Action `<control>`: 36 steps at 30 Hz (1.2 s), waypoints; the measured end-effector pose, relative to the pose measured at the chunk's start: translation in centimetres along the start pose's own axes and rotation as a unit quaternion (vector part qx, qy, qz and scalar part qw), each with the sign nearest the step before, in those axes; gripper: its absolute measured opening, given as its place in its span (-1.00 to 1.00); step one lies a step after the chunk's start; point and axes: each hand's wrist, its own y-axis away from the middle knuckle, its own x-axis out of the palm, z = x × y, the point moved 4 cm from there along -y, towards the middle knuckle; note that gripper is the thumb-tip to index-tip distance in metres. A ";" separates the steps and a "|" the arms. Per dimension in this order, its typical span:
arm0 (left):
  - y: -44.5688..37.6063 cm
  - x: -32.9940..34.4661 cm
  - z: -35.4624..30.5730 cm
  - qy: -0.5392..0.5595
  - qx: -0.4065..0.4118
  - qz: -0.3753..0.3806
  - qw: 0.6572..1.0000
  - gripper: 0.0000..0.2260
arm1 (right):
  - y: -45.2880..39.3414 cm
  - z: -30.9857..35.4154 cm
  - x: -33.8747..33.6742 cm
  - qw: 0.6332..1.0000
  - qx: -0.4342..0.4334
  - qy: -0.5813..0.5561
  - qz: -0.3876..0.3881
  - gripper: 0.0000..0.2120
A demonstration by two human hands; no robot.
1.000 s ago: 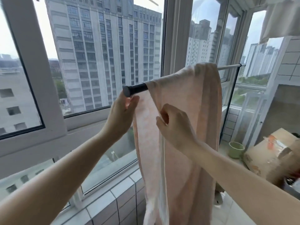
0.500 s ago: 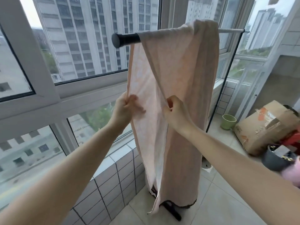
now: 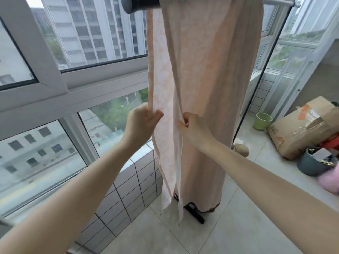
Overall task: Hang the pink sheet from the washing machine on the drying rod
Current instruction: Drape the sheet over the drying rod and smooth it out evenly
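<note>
The pink sheet (image 3: 211,74) hangs draped over the drying rod (image 3: 141,4), whose black end cap shows at the top edge. It falls almost to the floor in long folds. My left hand (image 3: 142,123) pinches the left edge of a narrow front panel at about mid height. My right hand (image 3: 192,125) grips the right edge of that same panel, where it meets the wider fold behind. The two hands are level and a short way apart. The washing machine is out of view.
White-framed windows (image 3: 55,85) and a tiled low wall (image 3: 135,180) run along the left. The rack's black foot (image 3: 195,213) sits under the sheet. A green pot (image 3: 262,121), a cardboard box (image 3: 302,129) and a dark bucket (image 3: 311,162) lie at the right.
Both hands have slid down the sheet from near the rod to mid height, gripping its front panel. The view has tilted downward, so the rod is now at the top edge.
</note>
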 end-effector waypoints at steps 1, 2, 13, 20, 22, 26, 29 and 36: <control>0.3 0.0 0.1 0.032 -0.004 -0.004 0.999 -0.78 | 0.1 -0.2 0.4 1.000 -0.002 0.009 0.006 -0.76; 0.6 0.0 0.1 0.081 -0.019 -0.007 0.996 -0.84 | 0.1 -0.6 0.7 1.000 -0.003 0.017 0.012 -0.73; -0.1 -0.8 0.2 0.074 -0.022 -0.027 0.997 -0.74 | 0.8 -2.3 2.0 0.995 0.024 -0.094 -0.012 -0.74; -0.2 -2.2 5.3 0.003 -0.140 0.003 0.990 -0.78 | -1.0 -4.0 2.3 0.996 0.024 0.072 -0.050 -0.82; -0.3 -3.0 6.4 0.173 -0.177 -0.017 0.969 -0.87 | -1.5 -4.4 1.8 0.996 0.048 0.033 -0.067 -0.82; -0.2 -2.9 5.5 0.348 -0.206 -0.059 0.913 -0.80 | -1.3 -4.3 0.5 0.986 0.096 -0.099 -0.098 -0.85; -0.2 -2.6 4.6 0.290 -0.177 -0.077 0.937 -0.85 | -0.7 -4.0 0.1 0.979 0.063 -0.162 -0.110 -0.84; -0.2 -3.9 6.4 -0.158 -0.015 -0.041 0.986 -0.69 | 0.5 -7.5 -2.5 0.990 0.014 0.002 -0.141 -0.74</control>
